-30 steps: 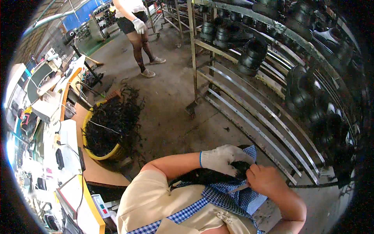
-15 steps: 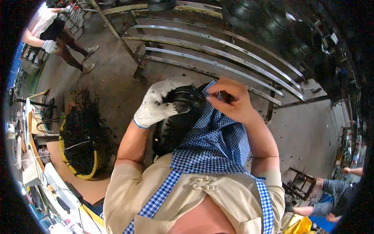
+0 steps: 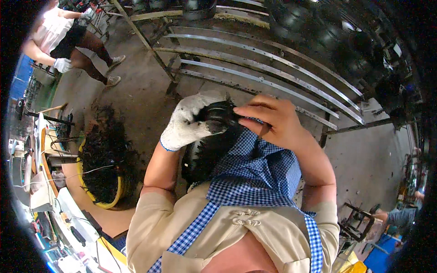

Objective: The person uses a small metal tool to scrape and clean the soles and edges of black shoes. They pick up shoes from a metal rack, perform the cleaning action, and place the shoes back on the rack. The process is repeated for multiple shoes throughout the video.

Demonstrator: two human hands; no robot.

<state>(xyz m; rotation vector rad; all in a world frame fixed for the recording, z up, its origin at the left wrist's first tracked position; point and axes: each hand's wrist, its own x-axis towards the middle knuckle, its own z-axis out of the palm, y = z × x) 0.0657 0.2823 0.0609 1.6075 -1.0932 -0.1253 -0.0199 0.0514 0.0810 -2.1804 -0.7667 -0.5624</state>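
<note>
A black rubber tyre (image 3: 193, 157) with a ribbed, toothed side is held up in front of my apron. My left hand (image 3: 184, 120), in a white knitted glove with darkened fingertips, wraps round its upper part, thumb on the near side. At the tyre's right edge, my bare right hand (image 3: 275, 120) has its fingers bent and drawn together, the tips touching the rubber. Whether a thin scrap lies between those fingertips is too small to make out. The blue checked apron (image 3: 255, 168) hangs just under the right hand.
A metal rack with long rails (image 3: 255, 77) stands ahead; dark round tyres (image 3: 198, 9) lie beyond it. At left are a yellow-rimmed container (image 3: 120, 189) heaped with black strands (image 3: 104, 154) and a cluttered bench (image 3: 68, 218). A person (image 3: 68, 41) stands far left; another person's arm shows right.
My right hand has moved left onto the tyre's edge, its fingers closing there. The left hand keeps its hold. The whole view has shifted slightly, and the person at right shows less.
</note>
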